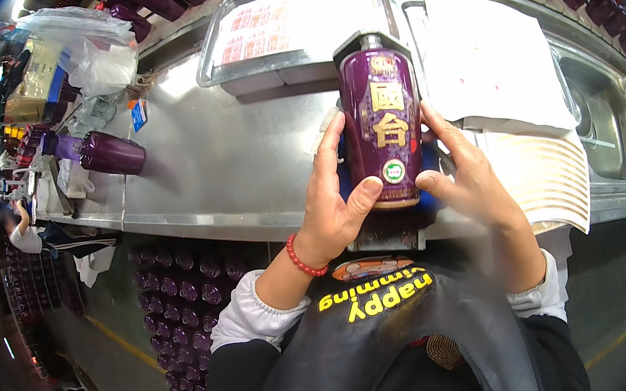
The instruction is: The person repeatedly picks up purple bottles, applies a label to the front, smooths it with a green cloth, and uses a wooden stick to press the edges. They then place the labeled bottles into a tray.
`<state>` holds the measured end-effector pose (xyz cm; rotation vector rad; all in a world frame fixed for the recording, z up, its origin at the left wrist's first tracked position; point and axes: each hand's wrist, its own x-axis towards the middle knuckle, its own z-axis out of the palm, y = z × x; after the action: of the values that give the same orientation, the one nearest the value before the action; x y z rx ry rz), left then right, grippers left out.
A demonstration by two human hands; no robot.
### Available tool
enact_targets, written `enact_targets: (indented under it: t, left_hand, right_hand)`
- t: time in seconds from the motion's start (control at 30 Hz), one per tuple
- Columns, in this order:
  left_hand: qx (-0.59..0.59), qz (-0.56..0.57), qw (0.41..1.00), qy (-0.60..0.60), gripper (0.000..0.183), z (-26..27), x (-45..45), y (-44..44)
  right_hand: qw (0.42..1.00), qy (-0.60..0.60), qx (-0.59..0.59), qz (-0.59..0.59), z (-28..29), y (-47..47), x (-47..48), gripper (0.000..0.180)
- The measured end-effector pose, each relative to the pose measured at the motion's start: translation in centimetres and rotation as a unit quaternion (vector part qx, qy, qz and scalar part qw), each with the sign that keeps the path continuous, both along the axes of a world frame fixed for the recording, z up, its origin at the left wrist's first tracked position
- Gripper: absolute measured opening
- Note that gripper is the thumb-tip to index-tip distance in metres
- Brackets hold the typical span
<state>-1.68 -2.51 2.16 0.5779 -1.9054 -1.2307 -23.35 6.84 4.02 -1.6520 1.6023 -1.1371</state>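
Note:
A glossy purple bottle (381, 127) with gold characters and a round green-and-white emblem lies before me, its neck pointing away. My left hand (332, 187) holds its left side, thumb near the base and fingers along the edge. On the other side, my right hand (464, 169) rests its fingers against the bottle, with the thumb low on the front. Some whitish material shows by my left fingertips. Behind the bottle, a blue surface is partly hidden, and a metal block (387, 243) juts out below it.
A metal tray (203, 70) holds sheets of red-printed decals. White sheets (490, 53) and gold-striped sheets (553, 175) lie on the right, by a steel sink (609, 150). Another purple bottle (112, 154) lies left on the steel counter (214, 167). Many purple bottles (179, 308) stand on the floor.

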Motion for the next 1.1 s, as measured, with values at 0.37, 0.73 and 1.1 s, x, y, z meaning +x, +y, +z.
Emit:
enact_targets:
  t: [0.37, 0.73, 1.1]
  left_hand:
    - [0.136, 0.019, 0.989, 0.055, 0.077, 1.7, -4.4, -5.1]
    - [0.173, -0.022, 0.984, 0.021, 0.056, 2.8, -5.2, -7.3]
    - [0.156, -0.05, 0.986, 0.041, 0.065, 2.5, -5.0, -7.2]
  right_hand:
    - [0.997, -0.049, -0.026, -0.057, 0.2, -2.8, 0.0, 0.074]
    - [0.989, -0.124, -0.004, -0.076, 0.1, -4.0, 0.0, 0.069]
    - [0.988, -0.14, -0.024, -0.067, -0.2, -4.3, -0.2, 0.074]
